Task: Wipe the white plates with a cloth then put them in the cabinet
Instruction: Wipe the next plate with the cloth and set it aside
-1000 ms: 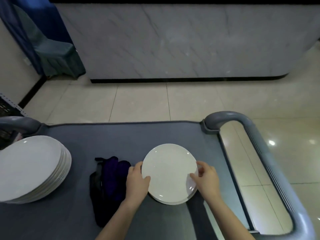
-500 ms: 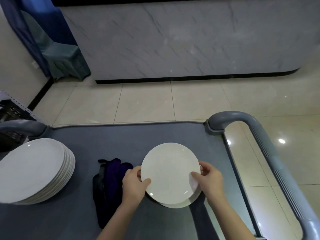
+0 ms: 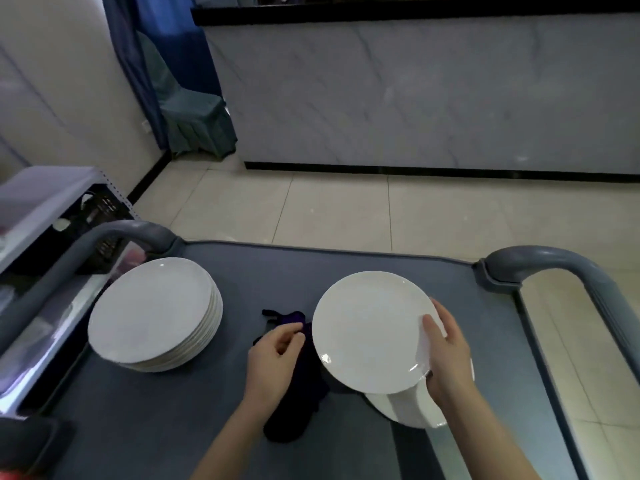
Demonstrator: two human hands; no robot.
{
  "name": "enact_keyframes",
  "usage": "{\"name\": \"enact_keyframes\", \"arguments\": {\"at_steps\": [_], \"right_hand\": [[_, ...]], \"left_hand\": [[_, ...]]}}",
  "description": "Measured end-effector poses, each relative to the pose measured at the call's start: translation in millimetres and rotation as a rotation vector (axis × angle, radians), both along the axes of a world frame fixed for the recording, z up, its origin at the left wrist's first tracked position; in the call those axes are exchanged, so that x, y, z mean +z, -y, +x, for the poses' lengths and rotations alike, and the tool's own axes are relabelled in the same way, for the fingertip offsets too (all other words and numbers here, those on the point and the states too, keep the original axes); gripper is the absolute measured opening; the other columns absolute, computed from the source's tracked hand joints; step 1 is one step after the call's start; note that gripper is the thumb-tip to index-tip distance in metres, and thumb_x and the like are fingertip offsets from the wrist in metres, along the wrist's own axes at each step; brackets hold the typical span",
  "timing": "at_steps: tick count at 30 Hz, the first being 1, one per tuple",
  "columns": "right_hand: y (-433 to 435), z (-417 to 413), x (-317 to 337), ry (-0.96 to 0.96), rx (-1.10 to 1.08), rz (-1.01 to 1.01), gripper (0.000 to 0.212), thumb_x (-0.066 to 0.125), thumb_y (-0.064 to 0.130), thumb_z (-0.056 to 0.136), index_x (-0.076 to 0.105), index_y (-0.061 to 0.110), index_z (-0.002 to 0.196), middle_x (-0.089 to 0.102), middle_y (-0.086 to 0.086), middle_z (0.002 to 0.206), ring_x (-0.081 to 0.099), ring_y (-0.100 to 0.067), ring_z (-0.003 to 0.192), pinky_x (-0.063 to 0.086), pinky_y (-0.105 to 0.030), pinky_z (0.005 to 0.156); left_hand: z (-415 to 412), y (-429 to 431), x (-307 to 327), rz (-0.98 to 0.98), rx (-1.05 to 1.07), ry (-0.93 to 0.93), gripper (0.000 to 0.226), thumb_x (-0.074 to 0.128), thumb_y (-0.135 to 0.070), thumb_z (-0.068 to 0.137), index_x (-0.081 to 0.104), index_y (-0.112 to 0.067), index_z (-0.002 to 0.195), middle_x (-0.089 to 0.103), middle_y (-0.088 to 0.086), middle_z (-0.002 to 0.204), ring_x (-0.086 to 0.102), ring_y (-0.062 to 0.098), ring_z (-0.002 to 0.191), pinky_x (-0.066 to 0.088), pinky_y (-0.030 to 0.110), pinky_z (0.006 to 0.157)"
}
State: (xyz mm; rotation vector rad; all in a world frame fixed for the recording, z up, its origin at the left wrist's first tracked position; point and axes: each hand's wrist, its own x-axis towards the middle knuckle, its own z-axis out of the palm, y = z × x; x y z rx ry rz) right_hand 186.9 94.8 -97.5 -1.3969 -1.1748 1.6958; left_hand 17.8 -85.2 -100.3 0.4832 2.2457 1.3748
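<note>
**Head view: plate-wiping step.** Right of centre, the right hand holds one white plate by its right rim, with the thumb on the upper face and the fingers beneath. The plate is tilted and raised clear of a short stack of plates at lower right on the grey cart. Just left of the plate, the left hand hovers over the dark purple cloth, which lies crumpled on the cart between the two stacks. Its fingers curl toward the fabric, but whether the grip has closed on it cannot be told. A taller plate stack sits at centre left, well apart from the held plate.

The step in hand is judged to be taking up the cloth. To do it well:
- gather a broad pad of fabric rather than a corner;
- keep the right-hand grip firm at the rim, since the glazed surface likely slips;
- wipe with the plate supported over the cart.

No cabinet is clearly identifiable.
</note>
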Motion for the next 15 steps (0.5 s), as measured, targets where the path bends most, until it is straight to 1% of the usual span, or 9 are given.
{"name": "enact_keyframes", "arguments": {"at_steps": [2, 4, 6, 9, 11, 13, 15], "right_hand": [[2.2, -3.6, 3.4, 0.007, -0.005, -0.009, 0.03, 0.055, 0.023, 0.098, 0.068, 0.05, 0.102, 0.067, 0.006, 0.117, 0.064, -0.025, 0.105, 0.056, -0.048, 0.091], [6.0, -5.6, 4.3, 0.012, -0.013, -0.033, 0.026, 0.055, 0.024, 0.099, 0.067, 0.041, 0.114, 0.067, 0.004, 0.119, 0.063, -0.027, 0.108, 0.054, -0.048, 0.092], [11.6, -5.2, 4.3, 0.005, -0.007, -0.046, 0.026, 0.055, 0.023, 0.099, 0.066, 0.032, 0.121, 0.069, 0.001, 0.119, 0.064, -0.029, 0.109, 0.054, -0.045, 0.089], [19.5, -3.3, 3.5, -0.002, 0.018, -0.028, 0.025, 0.054, 0.021, 0.1, 0.068, 0.026, 0.12, 0.072, -0.002, 0.114, 0.066, -0.031, 0.106, 0.054, -0.041, 0.082], [22.3, -3.4, 1.2, 0.002, 0.008, -0.021, 0.025, 0.055, 0.019, 0.1, 0.069, 0.026, 0.119, 0.073, -0.002, 0.114, 0.066, -0.031, 0.106, 0.054, -0.04, 0.081], [24.2, -4.6, -0.9, 0.01, -0.006, -0.025, 0.023, 0.055, 0.019, 0.099, 0.07, 0.027, 0.116, 0.073, -0.002, 0.113, 0.067, -0.03, 0.104, 0.054, -0.039, 0.079], [25.0, -6.1, -3.2, 0.012, -0.013, -0.031, 0.023, 0.056, 0.021, 0.099, 0.07, 0.028, 0.115, 0.073, -0.003, 0.115, 0.066, -0.031, 0.106, 0.055, -0.041, 0.081]], "left_hand": [[-17.7, 9.6, -5.3, -0.056, 0.052, -0.061, 0.018, 0.068, -0.017, 0.09, 0.073, -0.021, 0.108, 0.071, -0.011, 0.095, 0.066, 0.0, 0.088, 0.052, 0.018, 0.08], [-34.3, 11.1, -11.0, -0.11, 0.066, -0.085, 0.021, 0.071, -0.017, 0.088, 0.072, -0.017, 0.108, 0.07, -0.009, 0.091, 0.064, 0.001, 0.085, 0.053, 0.024, 0.082], [-48.5, 5.3, -17.4, -0.162, 0.039, -0.092, 0.028, 0.075, -0.019, 0.084, 0.07, -0.014, 0.111, 0.069, -0.004, 0.092, 0.065, 0.007, 0.084, 0.053, 0.028, 0.084], [-62.5, -8.1, -28.8, -0.302, -0.084, -0.11, 0.051, 0.079, -0.034, 0.079, 0.064, -0.012, 0.123, 0.066, 0.003, 0.11, 0.064, 0.015, 0.097, 0.047, 0.026, 0.084], [-67.1, -15.0, -36.8, -0.384, -0.159, -0.105, 0.065, 0.081, -0.042, 0.075, 0.06, -0.01, 0.128, 0.062, 0.006, 0.117, 0.062, 0.02, 0.104, 0.047, 0.028, 0.086], [-68.7, -18.5, -42.7, -0.423, -0.19, -0.107, 0.07, 0.082, -0.044, 0.073, 0.057, -0.01, 0.128, 0.056, 0.006, 0.119, 0.06, 0.022, 0.104, 0.049, 0.032, 0.087], [-70.5, -19.9, -46.6, -0.422, -0.196, -0.099, 0.066, 0.082, -0.042, 0.072, 0.057, -0.012, 0.126, 0.057, 0.004, 0.115, 0.061, 0.021, 0.101, 0.049, 0.032, 0.083]]}}
